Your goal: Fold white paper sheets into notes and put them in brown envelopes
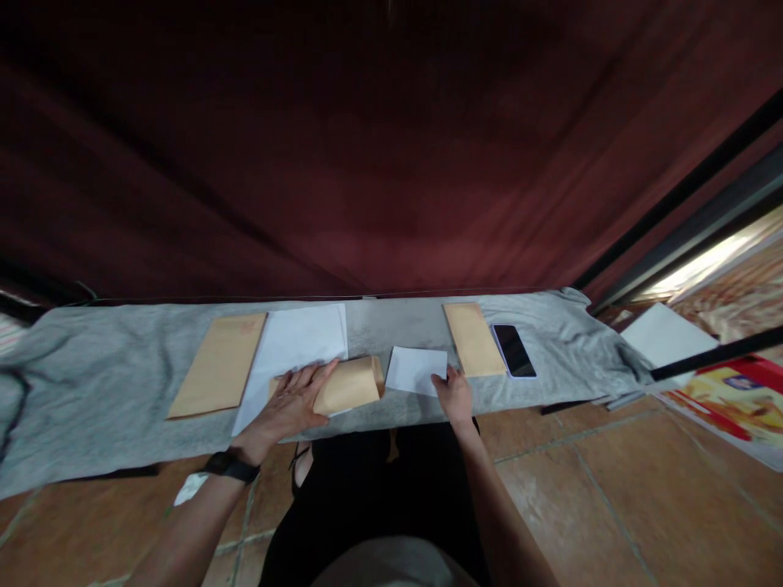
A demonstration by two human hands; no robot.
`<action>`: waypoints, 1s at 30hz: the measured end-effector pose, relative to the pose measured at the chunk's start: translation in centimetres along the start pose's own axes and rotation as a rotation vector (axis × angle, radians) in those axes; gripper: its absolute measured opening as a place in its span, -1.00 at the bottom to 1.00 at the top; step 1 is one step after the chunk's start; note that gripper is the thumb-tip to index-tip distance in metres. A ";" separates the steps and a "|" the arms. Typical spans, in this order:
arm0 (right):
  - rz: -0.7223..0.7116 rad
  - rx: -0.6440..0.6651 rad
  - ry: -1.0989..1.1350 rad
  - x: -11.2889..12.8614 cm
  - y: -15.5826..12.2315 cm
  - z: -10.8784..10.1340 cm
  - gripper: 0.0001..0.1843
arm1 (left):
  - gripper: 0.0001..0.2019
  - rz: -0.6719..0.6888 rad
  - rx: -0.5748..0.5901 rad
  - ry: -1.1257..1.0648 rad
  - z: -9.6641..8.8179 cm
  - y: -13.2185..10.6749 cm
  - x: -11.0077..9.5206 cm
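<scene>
- Head view: the left hand (292, 401) lies flat with its grip released, palm on a bulging brown envelope (355, 383). The envelope sits at the near edge of the grey cloth (103, 383) covering the surface.
- The right hand (453, 396) touches the near corner of a small white paper (416, 368) just beside the envelope; whether it is pinched or only touched, I cannot tell.
- Judgement: steady palm pressure should stop the envelope sliding, and the paper is best kept flat and uncreased.
- A phone (514, 350) lies further right.

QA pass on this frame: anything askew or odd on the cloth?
Mostly tidy. The brown envelope under the left hand bulges instead of lying flat; the grey cloth is rumpled at both ends.
</scene>
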State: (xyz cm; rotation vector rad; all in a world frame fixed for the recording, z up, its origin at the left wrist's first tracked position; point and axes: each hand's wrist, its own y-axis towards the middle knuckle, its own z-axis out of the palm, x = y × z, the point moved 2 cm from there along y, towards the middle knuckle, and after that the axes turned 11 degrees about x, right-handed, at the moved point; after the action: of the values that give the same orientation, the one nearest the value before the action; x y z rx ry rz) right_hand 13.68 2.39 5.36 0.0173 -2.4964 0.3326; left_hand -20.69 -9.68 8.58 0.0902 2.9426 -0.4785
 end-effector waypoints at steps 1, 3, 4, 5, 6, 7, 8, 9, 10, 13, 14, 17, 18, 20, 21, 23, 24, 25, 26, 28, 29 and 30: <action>-0.028 -0.015 0.108 -0.2 0.0 0.0 -0.80 | 0.08 -0.003 0.000 -0.006 0.0 0.0 0.1; -0.064 -0.019 0.384 -0.6 -0.1 0.0 -0.78 | 0.09 -0.009 0.003 -0.017 0.1 0.0 0.1; -0.078 -0.005 0.530 -0.7 -0.2 -0.1 -0.75 | 0.09 -0.011 0.005 -0.017 0.1 0.0 0.0; -0.095 0.020 0.663 -0.7 -0.3 -0.1 -0.72 | 0.09 -0.011 0.007 -0.014 0.1 0.0 -0.1; -0.114 0.051 0.773 -0.7 -0.5 -0.2 -0.68 | 0.09 -0.011 0.009 -0.008 0.0 -0.1 -0.2; -0.132 0.087 0.852 -0.6 -0.7 -0.3 -0.65 | 0.10 -0.015 0.012 -0.003 0.0 -0.1 -0.3; -0.149 0.124 0.900 -0.5 -0.9 -0.4 -0.62 | 0.10 -0.020 0.015 0.000 -0.1 -0.1 -0.5; -0.163 0.162 0.925 -0.4 -1.1 -0.4 -0.60 | 0.10 -0.024 0.020 -0.001 -0.1 -0.1 -0.7; -0.173 0.198 0.931 -0.3 -1.3 -0.4 -0.58 | 0.10 -0.026 0.024 -0.004 -0.2 -0.2 -0.8; -0.177 0.266 0.908 -0.3 -1.7 -0.1 -0.59 | 0.10 -0.019 0.017 -0.015 -0.4 -0.3 -1.2; -0.175 0.278 0.899 -0.4 -1.7 -0.1 -0.59 | 0.10 -0.013 0.008 -0.013 -0.4 -0.3 -1.3; -0.163 0.314 0.845 -0.6 -1.6 -0.1 -0.65 | 0.10 0.000 -0.016 0.001 -0.5 -0.3 -1.5; -0.162 0.334 0.813 -0.6 -1.5 -0.1 -0.67 | 0.10 0.004 -0.020 0.005 -0.5 -0.3 -1.5; -0.169 0.382 0.743 -0.5 -1.2 -0.4 -0.71 | 0.11 0.008 -0.024 0.014 -0.5 -0.3 -1.6; -0.176 0.405 0.713 -0.5 -1.0 -0.5 -0.72 | 0.11 0.012 -0.027 0.021 -0.5 -0.3 -1.7; -0.183 0.433 0.675 -0.3 -0.7 -0.7 -0.75 | 0.13 0.018 -0.037 0.035 -0.5 -0.2 -1.7; -0.182 0.439 0.663 -0.2 -0.5 -0.7 -0.77 | 0.13 0.021 -0.045 0.040 -0.4 -0.2 -1.8; -0.181 0.444 0.655 -0.1 -0.5 -0.5 -0.78 | 0.14 0.025 -0.055 0.045 -0.3 -0.1 -1.8; -0.179 0.450 0.650 0.1 -0.4 -0.3 -0.79 | 0.14 0.032 -0.064 0.048 -0.3 -0.1 -1.8; -0.175 0.462 0.644 0.4 -0.5 0.4 -0.80 | 0.14 0.046 -0.077 0.052 -0.1 0.1 -2.0; -0.174 0.465 0.640 0.6 -0.5 0.9 -0.79 | 0.14 0.052 -0.081 0.052 -0.1 0.1 -2.1; -0.172 0.464 0.636 0.8 -0.6 1.3 -0.78 | 0.14 0.056 -0.083 0.050 -0.1 0.2 -2.2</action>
State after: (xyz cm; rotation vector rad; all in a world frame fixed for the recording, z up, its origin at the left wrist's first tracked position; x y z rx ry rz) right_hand 12.29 1.51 4.97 0.2689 -1.7376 0.7119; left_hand -18.49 -9.51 8.99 0.1766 2.9952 -0.3504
